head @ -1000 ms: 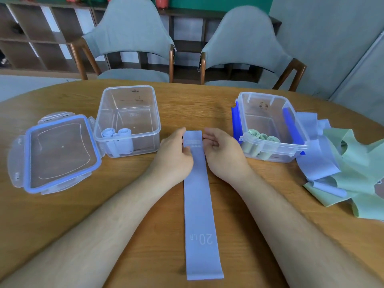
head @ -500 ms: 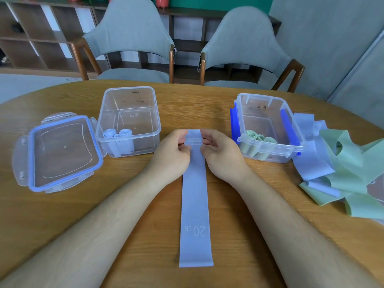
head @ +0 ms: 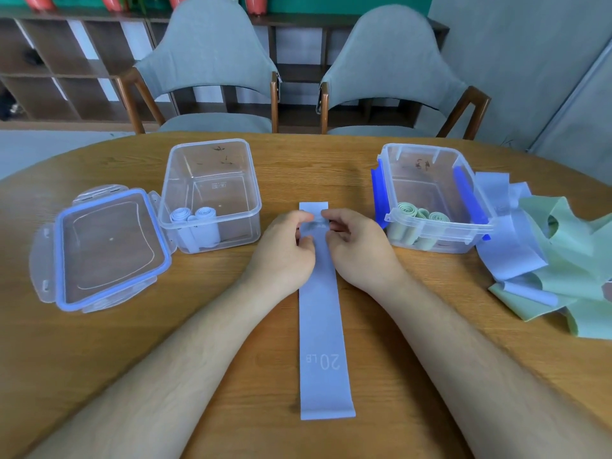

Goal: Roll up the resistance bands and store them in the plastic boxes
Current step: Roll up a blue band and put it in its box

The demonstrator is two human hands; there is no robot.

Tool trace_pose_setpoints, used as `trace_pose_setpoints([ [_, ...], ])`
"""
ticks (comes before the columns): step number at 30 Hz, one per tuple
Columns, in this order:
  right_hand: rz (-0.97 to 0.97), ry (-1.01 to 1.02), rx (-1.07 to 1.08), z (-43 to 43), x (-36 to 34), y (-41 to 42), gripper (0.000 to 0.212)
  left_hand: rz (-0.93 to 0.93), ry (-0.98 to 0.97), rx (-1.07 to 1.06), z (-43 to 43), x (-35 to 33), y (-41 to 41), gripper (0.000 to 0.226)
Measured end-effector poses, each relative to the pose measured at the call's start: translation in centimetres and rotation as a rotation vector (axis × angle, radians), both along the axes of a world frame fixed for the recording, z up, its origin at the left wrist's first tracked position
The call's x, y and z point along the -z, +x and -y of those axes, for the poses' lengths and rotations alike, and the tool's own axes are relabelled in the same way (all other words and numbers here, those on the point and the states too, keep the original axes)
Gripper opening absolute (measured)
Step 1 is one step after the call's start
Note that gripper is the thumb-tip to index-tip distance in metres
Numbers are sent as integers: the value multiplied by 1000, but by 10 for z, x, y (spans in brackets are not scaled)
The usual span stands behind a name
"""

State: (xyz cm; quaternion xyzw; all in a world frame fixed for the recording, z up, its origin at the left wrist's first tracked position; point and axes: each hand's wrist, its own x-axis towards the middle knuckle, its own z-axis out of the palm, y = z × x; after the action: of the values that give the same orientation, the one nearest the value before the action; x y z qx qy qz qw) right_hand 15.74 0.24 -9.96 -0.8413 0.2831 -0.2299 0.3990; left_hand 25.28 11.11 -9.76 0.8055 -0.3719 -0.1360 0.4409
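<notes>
A pale blue resistance band (head: 323, 326) marked "20 LB" lies flat and lengthwise on the wooden table (head: 231, 376). My left hand (head: 284, 250) and my right hand (head: 356, 248) pinch its two edges near the far end, fingertips curled over the band. A clear plastic box (head: 212, 193) on the left holds rolled blue bands (head: 195, 223). On the right, a clear box with blue clips (head: 430, 197) holds rolled green bands (head: 420, 215).
The left box's blue-rimmed lid (head: 106, 246) lies flat at far left. A pile of loose blue and green bands (head: 556, 256) sits at the right table edge. Two grey chairs (head: 212, 71) stand beyond the table, shelving behind them.
Both hands slid slightly back toward me along the band, so more of its far end shows beyond the fingertips. The band stays flat.
</notes>
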Motion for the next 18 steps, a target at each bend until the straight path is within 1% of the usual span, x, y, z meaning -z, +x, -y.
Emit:
trace_pose_setpoints([
  [5, 52, 14, 25, 0, 4, 2, 42, -10, -39, -3, -2, 1, 1, 38],
  [7, 45, -27, 3, -4, 3, -1, 42, 42, -35, -15, -6, 0, -2, 35],
  [10, 35, -105, -27, -8, 2, -13, 41, 142, 34, 1, -13, 0, -5, 32],
  [12, 48, -152, -22, -11, 4, -18, 39, 172, 54, 13, -18, 1, -7, 31],
  [14, 40, -191, -27, -11, 4, -18, 37, 151, 56, 18, -20, -2, -8, 32],
  [16, 22, -165, -52, -11, 1, -17, 36, 80, 64, 5, -21, -6, -7, 34],
  [18, 35, -114, -64, -10, 1, -19, 36, 60, 73, -27, -23, -9, -6, 35],
])
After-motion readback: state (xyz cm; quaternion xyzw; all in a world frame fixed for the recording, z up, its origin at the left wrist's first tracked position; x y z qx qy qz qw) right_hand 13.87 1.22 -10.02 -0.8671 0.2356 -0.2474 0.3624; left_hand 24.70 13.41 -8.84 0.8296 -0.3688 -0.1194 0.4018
